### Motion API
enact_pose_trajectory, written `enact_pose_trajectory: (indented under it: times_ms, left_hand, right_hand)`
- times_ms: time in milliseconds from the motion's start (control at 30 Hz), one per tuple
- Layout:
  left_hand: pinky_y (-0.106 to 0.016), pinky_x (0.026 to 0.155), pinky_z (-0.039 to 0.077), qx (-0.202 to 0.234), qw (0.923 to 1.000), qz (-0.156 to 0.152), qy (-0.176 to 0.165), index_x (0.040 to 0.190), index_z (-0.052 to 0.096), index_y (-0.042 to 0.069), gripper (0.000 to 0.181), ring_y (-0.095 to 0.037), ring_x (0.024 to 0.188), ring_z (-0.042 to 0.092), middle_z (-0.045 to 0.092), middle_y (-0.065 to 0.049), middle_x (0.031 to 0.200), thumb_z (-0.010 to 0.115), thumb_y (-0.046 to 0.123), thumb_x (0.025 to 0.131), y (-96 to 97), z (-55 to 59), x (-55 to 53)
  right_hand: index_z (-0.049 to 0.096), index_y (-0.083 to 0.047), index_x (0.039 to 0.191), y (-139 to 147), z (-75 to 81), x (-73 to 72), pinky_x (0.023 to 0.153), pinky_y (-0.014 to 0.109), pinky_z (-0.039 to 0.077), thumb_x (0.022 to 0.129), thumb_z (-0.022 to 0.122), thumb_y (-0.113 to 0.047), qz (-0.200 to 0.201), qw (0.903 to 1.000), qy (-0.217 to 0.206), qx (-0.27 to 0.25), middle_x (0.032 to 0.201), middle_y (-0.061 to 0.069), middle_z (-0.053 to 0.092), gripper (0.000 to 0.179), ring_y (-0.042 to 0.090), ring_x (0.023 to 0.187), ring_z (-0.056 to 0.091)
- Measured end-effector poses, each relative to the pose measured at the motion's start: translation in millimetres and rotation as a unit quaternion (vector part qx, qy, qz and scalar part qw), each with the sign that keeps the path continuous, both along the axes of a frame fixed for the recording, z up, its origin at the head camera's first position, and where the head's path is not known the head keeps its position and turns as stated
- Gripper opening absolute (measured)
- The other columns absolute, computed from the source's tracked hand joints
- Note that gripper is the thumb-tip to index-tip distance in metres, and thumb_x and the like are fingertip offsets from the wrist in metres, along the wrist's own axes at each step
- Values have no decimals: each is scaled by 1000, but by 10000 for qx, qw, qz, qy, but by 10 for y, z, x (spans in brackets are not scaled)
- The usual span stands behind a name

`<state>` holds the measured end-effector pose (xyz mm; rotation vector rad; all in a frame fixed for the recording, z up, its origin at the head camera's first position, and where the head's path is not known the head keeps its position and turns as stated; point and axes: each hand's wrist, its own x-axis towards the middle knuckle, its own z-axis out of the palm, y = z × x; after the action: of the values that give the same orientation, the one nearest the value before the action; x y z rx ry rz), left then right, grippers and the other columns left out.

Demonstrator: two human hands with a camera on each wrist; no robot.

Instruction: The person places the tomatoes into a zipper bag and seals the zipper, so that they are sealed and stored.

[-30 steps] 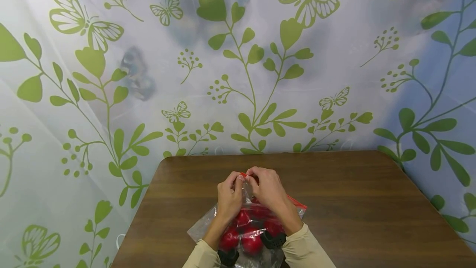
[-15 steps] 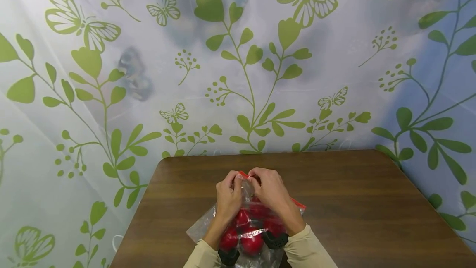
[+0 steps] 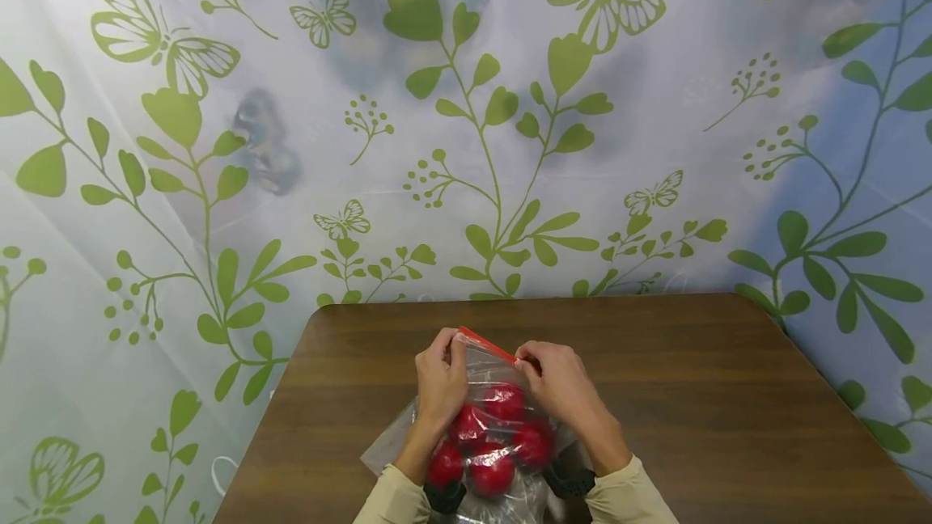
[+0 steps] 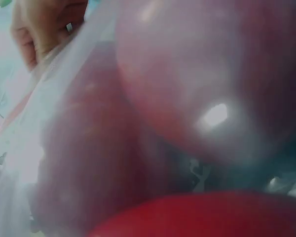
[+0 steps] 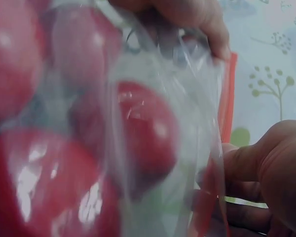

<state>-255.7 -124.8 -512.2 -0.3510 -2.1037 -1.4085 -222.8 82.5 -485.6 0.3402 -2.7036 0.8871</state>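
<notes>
A clear plastic zip bag (image 3: 484, 370) with a red zip strip (image 3: 488, 344) holds several shiny red ball-shaped things (image 3: 491, 469); whether they are fruit I cannot tell. My left hand (image 3: 440, 374) pinches the strip's left end in the head view. My right hand (image 3: 562, 382) pinches it further right, thumb and fingers bent around the edge. The strip runs taut between both hands. In the right wrist view, the right hand (image 5: 281, 173) grips the red edge, with the red things (image 5: 145, 131) behind the film. Blurred red things (image 4: 202, 74) fill most of the left wrist view.
The brown wooden table (image 3: 713, 403) lies under the bag and stretches to the right. Behind it hangs a pale curtain (image 3: 291, 120) printed with green leaves and butterflies. Black wrist devices (image 3: 571, 479) sit at both wrists. A loose clear plastic corner (image 3: 389, 435) spreads out left.
My right hand has moved right and slightly down, away from the left hand, and more red strip shows between them. The left hand has shifted slightly left. More red things show.
</notes>
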Motion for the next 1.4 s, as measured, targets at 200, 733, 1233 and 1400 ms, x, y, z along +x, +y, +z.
enact_pose_trajectory:
  times_ms: [200, 733, 1233, 1400]
  left_hand:
    - [-23, 55, 42, 61, 9996, 148, -252, 97, 74, 15, 17, -5, 61, 51, 64, 4, 72, 62, 12, 109, -17, 42, 21]
    - [-26, 59, 46, 38, 9984, 458, -335, 98, 75, 11, 17, -7, 63, 55, 72, -2, 76, 63, 8, 108, -80, 72, 26]
    - [-26, 58, 45, 66, 9962, 506, -701, 97, 75, 13, 18, -8, 62, 55, 70, -1, 75, 62, 10, 109, -130, 88, 25]
    - [-26, 58, 45, 57, 9962, 555, -669, 97, 75, 12, 17, -8, 62, 55, 69, -1, 74, 63, 9, 108, -134, 88, 41]
  right_hand:
    - [76, -18, 96, 193, -58, 94, 65, 28, 46, 99, 82, -17, -102, 9993, -335, 105, 84, -8, 69, 7, 8, 70, 52]
    - [75, -21, 94, 595, -137, 232, 65, 27, 45, 100, 81, -17, -38, 9973, -655, 344, 80, -13, 65, 9, 6, 70, 52]
    - [76, -22, 94, 830, -122, 370, 67, 27, 45, 98, 82, -16, 38, 9966, -641, 507, 82, -13, 67, 10, 5, 72, 52]
    - [74, -24, 92, 941, -187, 423, 64, 27, 43, 99, 82, -20, 135, 9981, -539, 252, 78, -15, 62, 11, 3, 70, 49]
